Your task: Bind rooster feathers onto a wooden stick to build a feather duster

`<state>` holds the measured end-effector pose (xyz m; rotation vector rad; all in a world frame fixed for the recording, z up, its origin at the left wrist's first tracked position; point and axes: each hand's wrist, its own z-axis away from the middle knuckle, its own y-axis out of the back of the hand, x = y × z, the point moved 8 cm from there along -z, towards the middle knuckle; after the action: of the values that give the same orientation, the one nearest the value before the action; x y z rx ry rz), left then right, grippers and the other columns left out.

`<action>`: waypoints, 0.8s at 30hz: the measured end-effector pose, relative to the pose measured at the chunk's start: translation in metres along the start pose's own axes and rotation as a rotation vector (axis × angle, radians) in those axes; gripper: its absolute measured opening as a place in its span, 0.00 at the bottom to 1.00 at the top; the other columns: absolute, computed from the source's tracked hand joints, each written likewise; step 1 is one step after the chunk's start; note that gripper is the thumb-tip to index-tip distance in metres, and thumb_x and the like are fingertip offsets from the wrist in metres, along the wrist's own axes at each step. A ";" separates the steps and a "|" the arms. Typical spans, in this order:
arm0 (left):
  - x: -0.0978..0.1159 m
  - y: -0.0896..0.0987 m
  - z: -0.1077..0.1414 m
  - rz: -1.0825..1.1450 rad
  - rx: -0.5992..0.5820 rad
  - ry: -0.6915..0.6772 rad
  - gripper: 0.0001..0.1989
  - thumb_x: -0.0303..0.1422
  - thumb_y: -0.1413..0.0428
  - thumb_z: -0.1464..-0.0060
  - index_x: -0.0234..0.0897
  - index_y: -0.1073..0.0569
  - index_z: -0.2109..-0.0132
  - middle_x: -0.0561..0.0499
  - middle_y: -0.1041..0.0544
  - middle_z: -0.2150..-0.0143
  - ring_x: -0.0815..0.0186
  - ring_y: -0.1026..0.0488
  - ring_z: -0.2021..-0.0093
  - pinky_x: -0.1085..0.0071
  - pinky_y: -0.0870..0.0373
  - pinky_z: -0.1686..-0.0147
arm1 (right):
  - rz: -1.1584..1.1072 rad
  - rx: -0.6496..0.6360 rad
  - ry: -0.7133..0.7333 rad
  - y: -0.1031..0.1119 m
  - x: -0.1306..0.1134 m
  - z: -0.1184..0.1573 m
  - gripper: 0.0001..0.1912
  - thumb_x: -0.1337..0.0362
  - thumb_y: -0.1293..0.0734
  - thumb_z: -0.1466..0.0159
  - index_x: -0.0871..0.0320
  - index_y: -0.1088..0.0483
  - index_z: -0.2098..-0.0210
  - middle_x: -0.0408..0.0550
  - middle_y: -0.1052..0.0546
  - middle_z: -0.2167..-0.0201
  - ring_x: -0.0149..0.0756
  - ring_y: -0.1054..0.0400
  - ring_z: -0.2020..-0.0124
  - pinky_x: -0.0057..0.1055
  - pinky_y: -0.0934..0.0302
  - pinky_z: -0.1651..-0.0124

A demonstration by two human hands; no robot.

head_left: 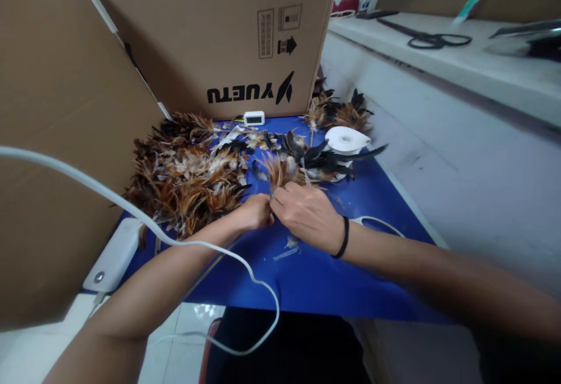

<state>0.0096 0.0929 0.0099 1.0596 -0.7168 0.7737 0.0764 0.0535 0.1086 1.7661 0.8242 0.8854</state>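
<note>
Over the middle of the blue table (307, 282), my left hand (256, 211) and my right hand (304, 211) meet, both with closed fingers. A bunch of brown feathers (278, 170) sticks up from between them, its lower end hidden in the fingers. My right hand wears a black band at the wrist. Just beyond the hands lie long black feathers (307, 153). Left of them spreads a large pile of brown feathers (188, 179). A white ribbon roll (346, 138) rests at the right. White-handled scissors (379, 223) are partly under my right forearm.
Cardboard walls (210, 33) stand behind and to the left. A small white digital display (254, 118) sits at the back. A white cable (175, 242) crosses over my left forearm near a white power bank (114, 255). Black scissors (427, 39) lie on the right ledge (495, 59).
</note>
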 end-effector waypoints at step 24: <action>0.004 -0.012 0.036 0.693 -0.099 0.045 0.16 0.44 0.50 0.47 0.35 0.39 0.72 0.55 0.38 0.81 0.80 0.51 0.87 0.82 0.63 0.88 | 0.025 0.369 0.068 -0.004 -0.004 0.030 0.08 0.70 0.41 0.37 0.62 0.30 0.69 0.46 0.31 0.77 0.33 0.43 0.74 0.32 0.53 0.71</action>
<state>0.0166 0.0568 0.0188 0.6919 -1.0904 1.3311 0.0997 0.0381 0.0960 2.0756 1.0649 0.8534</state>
